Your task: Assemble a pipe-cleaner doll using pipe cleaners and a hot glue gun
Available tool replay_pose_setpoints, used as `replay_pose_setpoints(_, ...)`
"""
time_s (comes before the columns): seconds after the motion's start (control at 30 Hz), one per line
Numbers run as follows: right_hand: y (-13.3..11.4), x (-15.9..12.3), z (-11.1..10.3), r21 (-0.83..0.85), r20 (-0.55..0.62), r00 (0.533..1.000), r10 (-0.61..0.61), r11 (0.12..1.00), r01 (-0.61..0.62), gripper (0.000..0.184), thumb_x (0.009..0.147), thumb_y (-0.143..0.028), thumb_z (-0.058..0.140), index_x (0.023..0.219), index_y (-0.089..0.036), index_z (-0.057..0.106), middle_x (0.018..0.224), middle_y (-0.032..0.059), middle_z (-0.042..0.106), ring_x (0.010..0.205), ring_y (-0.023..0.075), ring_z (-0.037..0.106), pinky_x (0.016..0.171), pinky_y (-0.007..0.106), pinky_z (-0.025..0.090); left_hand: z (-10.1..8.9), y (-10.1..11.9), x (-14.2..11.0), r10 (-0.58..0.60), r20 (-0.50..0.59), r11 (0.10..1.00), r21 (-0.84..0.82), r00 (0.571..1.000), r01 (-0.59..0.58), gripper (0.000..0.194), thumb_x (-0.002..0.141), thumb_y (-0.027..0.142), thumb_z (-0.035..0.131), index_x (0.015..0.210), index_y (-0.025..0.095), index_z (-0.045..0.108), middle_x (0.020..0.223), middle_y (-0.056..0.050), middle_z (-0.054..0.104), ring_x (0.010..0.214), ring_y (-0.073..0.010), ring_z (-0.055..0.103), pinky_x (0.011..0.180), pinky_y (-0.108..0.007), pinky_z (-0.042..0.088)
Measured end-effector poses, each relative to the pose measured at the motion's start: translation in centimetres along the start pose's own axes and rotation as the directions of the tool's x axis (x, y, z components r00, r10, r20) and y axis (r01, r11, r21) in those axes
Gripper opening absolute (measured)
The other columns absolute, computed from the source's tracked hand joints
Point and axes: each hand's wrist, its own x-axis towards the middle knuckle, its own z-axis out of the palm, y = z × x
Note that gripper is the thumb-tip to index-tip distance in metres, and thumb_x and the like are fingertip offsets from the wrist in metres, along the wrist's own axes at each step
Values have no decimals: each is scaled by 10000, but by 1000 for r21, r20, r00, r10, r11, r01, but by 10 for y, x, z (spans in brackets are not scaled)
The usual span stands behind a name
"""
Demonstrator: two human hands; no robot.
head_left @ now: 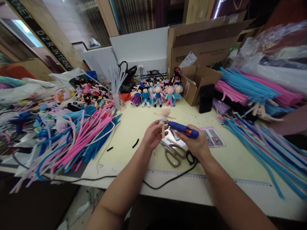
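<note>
My left hand [153, 133] is closed around the lower body of a beige doll [164, 112], which has a round head, outstretched arms and a white band at the waist. In my right hand [197, 142] is a blue glue gun [183, 128], its nozzle pointing left at the doll's middle. Whether the nozzle touches the doll I cannot tell. Below my hands lie scissors [174, 156] with grey-brown handles. Two short black pieces, one of them a curved black strip [135, 143], rest on the table left of my left hand.
Several finished dolls [157, 95] stand at the back. Pipe cleaners in pink and blue [83, 140] pile up at left, with more blue pipe cleaners [251, 140] at right. A black phone [206, 99] leans against a small cardboard box [200, 80]. A black cable [165, 183] crosses the front edge.
</note>
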Motion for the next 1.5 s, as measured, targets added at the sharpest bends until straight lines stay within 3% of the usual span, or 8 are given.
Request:
replay_pose_setpoints(0.77,3,0,0,-27,1,1000,-10,1000,10,361,700,-472,663,580,-216,438,560,-51,449,529,108,406,507,239,328,4,4,-2,3,22,1000,22,1000,-3,212,697,179,664,902,153,616,886,-38,682,706,-118,632,628,-235,512)
replay_pose_setpoints(1.03,6,2,-10,-60,-19,1000,22,998,-23,372,703,-505,658,580,-213,464,537,-53,446,515,112,404,501,246,322,1,5,0,35,-82,999,-14,996,-37,255,666,149,693,889,178,571,796,2,659,709,-130,655,624,-243,524)
replay_pose_setpoints(1.13,18,1,-24,-127,-37,995,91,987,-95,370,710,-549,637,614,-209,528,510,-52,451,501,124,418,484,249,323,-1,4,2,52,-117,998,-32,992,-56,273,661,152,706,891,190,564,794,9,661,722,-138,665,632,-250,532)
replay_pose_setpoints(1.33,67,-8,-47,-286,-56,982,178,940,-186,397,737,-573,588,726,-180,641,621,31,617,595,200,564,531,297,402,5,-1,-2,61,-39,998,11,997,-61,273,650,182,737,873,183,578,821,-4,675,735,-152,673,636,-266,541)
replay_pose_setpoints(1.43,82,-10,-57,-349,19,985,172,924,-154,395,728,-563,607,807,-181,668,689,51,650,635,217,589,554,313,426,9,-2,-5,85,-12,996,34,996,-85,284,635,207,759,856,170,584,876,-23,688,744,-156,673,640,-275,541)
replay_pose_setpoints(1.5,77,-12,-66,-370,10,994,108,924,-97,449,675,-554,670,926,-182,668,805,70,667,686,221,596,593,329,447,10,-3,-6,107,0,993,59,994,-107,309,622,227,775,865,163,594,905,-36,692,747,-162,675,646,-283,538)
